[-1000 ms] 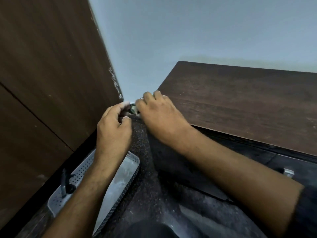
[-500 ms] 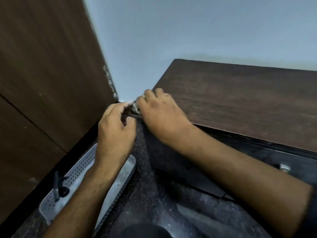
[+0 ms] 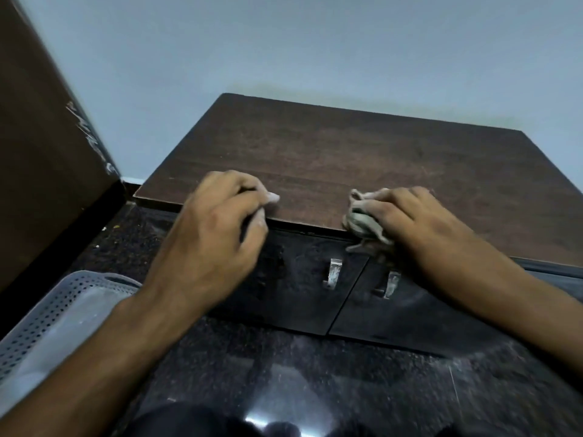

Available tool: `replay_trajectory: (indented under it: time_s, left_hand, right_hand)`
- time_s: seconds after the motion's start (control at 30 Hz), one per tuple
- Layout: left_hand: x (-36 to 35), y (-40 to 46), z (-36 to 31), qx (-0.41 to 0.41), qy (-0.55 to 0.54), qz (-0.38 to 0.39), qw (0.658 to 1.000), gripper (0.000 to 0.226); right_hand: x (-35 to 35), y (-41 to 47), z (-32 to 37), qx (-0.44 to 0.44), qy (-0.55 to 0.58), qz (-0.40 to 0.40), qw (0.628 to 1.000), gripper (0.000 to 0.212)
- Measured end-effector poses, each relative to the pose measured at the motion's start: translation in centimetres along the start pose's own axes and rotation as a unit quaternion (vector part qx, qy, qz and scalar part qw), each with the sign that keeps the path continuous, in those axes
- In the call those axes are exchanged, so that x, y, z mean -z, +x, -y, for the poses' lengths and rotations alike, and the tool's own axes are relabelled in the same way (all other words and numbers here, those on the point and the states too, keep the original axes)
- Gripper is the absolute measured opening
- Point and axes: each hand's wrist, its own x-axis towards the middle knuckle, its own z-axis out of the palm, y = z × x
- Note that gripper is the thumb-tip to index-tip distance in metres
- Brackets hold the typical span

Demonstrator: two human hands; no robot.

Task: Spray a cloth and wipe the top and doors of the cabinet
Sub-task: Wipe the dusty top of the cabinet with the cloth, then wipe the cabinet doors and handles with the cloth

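The low cabinet has a brown wooden top [image 3: 362, 152] and two dark doors [image 3: 299, 294] with metal handles [image 3: 332, 274]. My right hand [image 3: 413, 222] presses a crumpled grey cloth [image 3: 362, 223] onto the front edge of the top, above the right door; part of the cloth hangs over the edge. My left hand [image 3: 217, 234] rests with curled fingers on the same edge further left. A small pale tip shows at its fingertips, and I cannot tell what it is. No spray bottle is in view.
A grey perforated plastic basket [image 3: 60, 304] lies on the floor at the lower left. A tall brown wooden panel [image 3: 41, 146] stands to the left of the cabinet, and a pale wall runs behind. The floor [image 3: 299, 373] is dark polished stone.
Both hands have left the gap at the cabinet's left corner and moved right onto the top's front edge. The cloth now shows in my right hand. The view has swung right.
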Motion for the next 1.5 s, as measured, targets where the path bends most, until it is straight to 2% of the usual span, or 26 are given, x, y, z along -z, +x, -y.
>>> replay_trajectory:
  time_s: [0.2, 0.4, 0.6, 0.77, 1.1, 1.3, 1.5]
  left_hand:
    - [-0.9, 0.9, -2.1, -0.013, -0.013, 0.022, 1.000, 0.024]
    - [-0.7, 1.1, -0.8, 0.030, 0.020, -0.020, 0.999, 0.027]
    - [-3.5, 1.7, -4.0, -0.067, -0.005, 0.044, 0.997, 0.032]
    - [-5.5, 3.5, -7.9, -0.141, -0.020, 0.113, 0.983, 0.031]
    - [-10.1, 6.1, -15.1, -0.216, -0.081, 0.156, 0.960, 0.028]
    - [-10.4, 6.0, -16.0, -0.208, -0.094, 0.170, 0.959, 0.031]
    - [-7.2, 4.9, -11.9, -0.140, -0.070, 0.136, 0.978, 0.030]
  right_hand:
    - [-0.9, 2.5, 3.0, -0.001, -0.061, -0.037, 0.997, 0.044]
    - [-2.4, 6.7, 6.1, 0.011, -0.068, -0.063, 0.996, 0.041]
    - [-0.9, 0.8, 0.6, -0.006, -0.054, -0.042, 0.998, 0.042]
    - [0.1, -5.8, -5.2, -0.045, -0.021, -0.059, 0.997, 0.040]
    - [1.5, -16.2, -15.5, -0.086, -0.042, -0.078, 0.992, 0.053]
    - [2.7, -19.3, -17.4, -0.144, -0.038, -0.074, 0.986, 0.060]
    - [1.8, -16.4, -15.1, -0.121, -0.069, -0.101, 0.985, 0.056]
